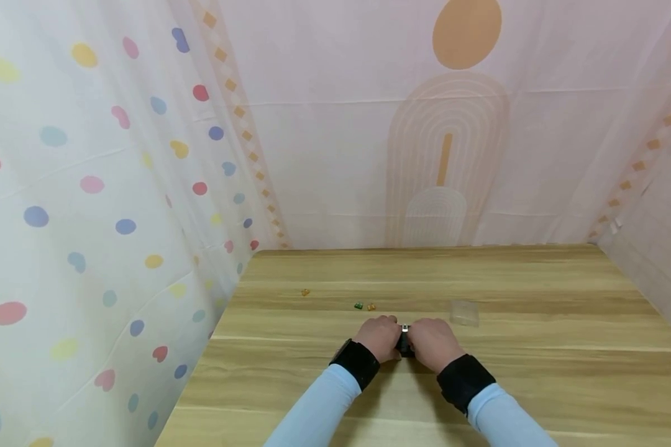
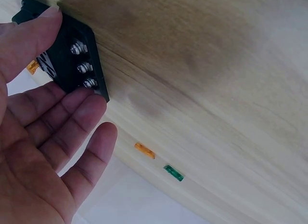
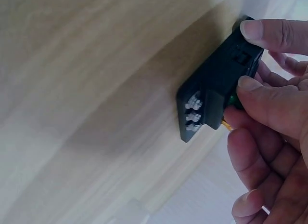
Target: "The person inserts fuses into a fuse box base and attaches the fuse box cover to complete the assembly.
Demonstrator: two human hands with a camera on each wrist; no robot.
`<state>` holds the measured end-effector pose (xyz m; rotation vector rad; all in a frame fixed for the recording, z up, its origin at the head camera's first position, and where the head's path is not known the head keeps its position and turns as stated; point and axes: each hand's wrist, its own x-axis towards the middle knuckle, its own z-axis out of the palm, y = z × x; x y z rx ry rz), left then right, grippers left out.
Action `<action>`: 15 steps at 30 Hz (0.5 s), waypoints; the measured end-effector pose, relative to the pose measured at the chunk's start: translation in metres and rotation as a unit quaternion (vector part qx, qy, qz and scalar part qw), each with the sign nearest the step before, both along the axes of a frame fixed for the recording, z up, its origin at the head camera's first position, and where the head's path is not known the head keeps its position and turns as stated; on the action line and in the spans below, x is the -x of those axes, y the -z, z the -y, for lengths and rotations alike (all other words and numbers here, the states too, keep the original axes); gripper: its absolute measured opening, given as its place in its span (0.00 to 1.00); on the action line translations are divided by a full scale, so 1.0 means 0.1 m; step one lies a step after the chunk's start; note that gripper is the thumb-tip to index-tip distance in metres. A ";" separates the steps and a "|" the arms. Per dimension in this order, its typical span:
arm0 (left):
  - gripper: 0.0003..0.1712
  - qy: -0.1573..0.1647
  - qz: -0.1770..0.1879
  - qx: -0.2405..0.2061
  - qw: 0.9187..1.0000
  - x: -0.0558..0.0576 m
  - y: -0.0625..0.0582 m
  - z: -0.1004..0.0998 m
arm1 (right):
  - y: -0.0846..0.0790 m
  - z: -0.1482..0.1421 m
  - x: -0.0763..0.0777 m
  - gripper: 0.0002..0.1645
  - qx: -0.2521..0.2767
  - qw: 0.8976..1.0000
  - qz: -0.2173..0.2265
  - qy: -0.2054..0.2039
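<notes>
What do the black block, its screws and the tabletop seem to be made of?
Black block: probably matte plastic, from its even dark colour and crisp edges. Screws: likely metal, shiny, from their bright silvery glints. Tabletop: wood or wood-look laminate, seemingly smooth, from its streaked grain; which is unclear.

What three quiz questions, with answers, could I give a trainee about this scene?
1. Choose: what sits in a row on the black fuse block? A: nails; B: screws; C: springs.
2. True or false: the left hand is holding that block.
3. Fill in: left to right in the head view, the loose things on the table begin with an orange fuse, then a ____, then another orange fuse.

Key:
1. B.
2. True.
3. Green fuse.
</notes>
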<state>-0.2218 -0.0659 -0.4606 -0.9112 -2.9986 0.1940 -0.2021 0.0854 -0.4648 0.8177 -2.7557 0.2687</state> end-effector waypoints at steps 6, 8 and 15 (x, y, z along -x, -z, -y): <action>0.20 0.001 -0.004 0.003 1.000 -0.01 0.00 -0.01 | 0.03 -0.05 0.00 0.16 0.009 1.000 0.008 -0.004; 0.20 -0.001 -0.004 0.002 1.000 0.00 0.01 -0.01 | 0.03 -0.05 0.00 0.15 0.014 1.000 0.009 -0.003; 0.20 -0.001 -0.005 0.006 1.000 -0.02 0.02 0.00 | 0.02 -0.02 -0.02 0.15 0.023 1.000 0.011 0.005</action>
